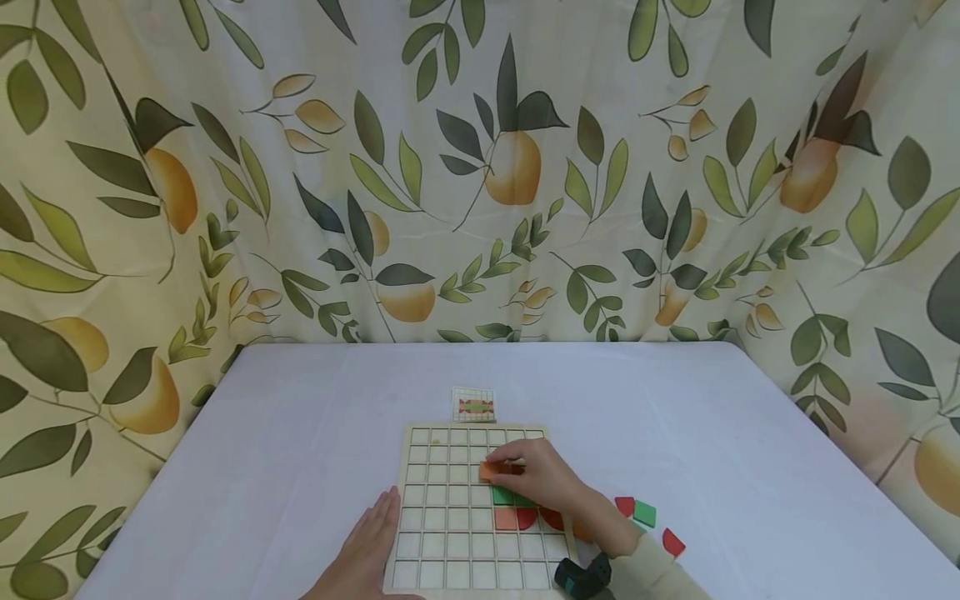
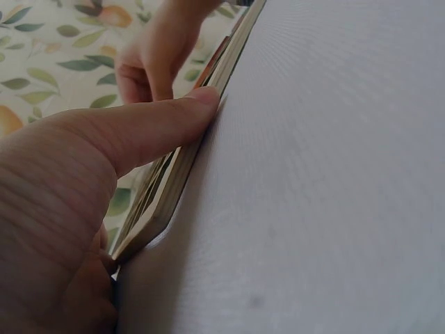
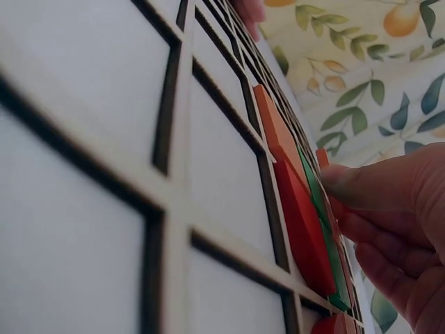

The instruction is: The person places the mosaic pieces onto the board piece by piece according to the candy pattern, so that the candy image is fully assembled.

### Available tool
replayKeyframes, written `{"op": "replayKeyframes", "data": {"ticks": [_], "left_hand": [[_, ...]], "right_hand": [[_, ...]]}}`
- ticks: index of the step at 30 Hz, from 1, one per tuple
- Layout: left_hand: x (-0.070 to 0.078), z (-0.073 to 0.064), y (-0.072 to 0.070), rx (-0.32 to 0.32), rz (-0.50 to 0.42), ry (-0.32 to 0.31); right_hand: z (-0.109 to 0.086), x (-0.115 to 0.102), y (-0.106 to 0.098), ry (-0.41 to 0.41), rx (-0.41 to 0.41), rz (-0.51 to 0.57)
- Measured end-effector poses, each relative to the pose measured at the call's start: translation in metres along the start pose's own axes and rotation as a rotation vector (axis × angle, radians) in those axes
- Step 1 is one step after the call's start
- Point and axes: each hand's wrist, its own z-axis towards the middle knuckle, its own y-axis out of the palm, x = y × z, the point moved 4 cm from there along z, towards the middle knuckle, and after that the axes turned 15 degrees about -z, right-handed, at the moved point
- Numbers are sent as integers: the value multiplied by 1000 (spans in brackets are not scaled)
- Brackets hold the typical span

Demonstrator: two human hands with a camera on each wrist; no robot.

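A pale grid board [image 1: 459, 546] lies in front of me. My left hand [image 1: 366, 542] rests against its left side with straight fingers, and its thumb [image 2: 163, 129] lies along the board's near edge. Over the board, my right hand [image 1: 543, 479] pinches a small orange tile [image 1: 486, 472] between thumb and fingertips, just above the green tiles [image 1: 502, 497]. Below these sit a light orange square tile [image 1: 506, 518] and a red rounded tile [image 1: 527, 518] in their cells. Part of the tile group is hidden under the right hand and forearm.
Behind the board lies a small pattern card [image 1: 474, 406]. Loose pieces lie right of the board: a green tile [image 1: 645, 513], a red tile [image 1: 673, 542] and others partly behind the forearm. A black wrist device [image 1: 583, 577] overlaps the board's near right corner.
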Motion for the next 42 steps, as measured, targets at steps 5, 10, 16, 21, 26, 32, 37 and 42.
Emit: {"op": "replayKeyframes", "data": {"ticks": [5, 10, 16, 21, 26, 32, 37, 42], "left_hand": [[2, 0, -1, -2, 0, -15], [2, 0, -1, 2, 16, -12], [0, 0, -1, 6, 32, -5], [0, -1, -1, 3, 30, -11], [1, -1, -1, -2, 9, -32], [0, -1, 0, -4, 3, -39], [0, 0, 0, -3, 1, -29], [0, -1, 1, 0, -2, -48]], "right_hand": [[3, -2, 3, 30, -26, -25], [6, -4, 3, 38, -35, -35], [8, -5, 5, 28, -37, -28], [9, -6, 5, 34, -43, -20], [10, -6, 6, 46, -48, -32], [11, -6, 7, 55, -56, -31], [10, -5, 7, 80, -69, -16], [8, -4, 7, 72, -70, -11]]}}
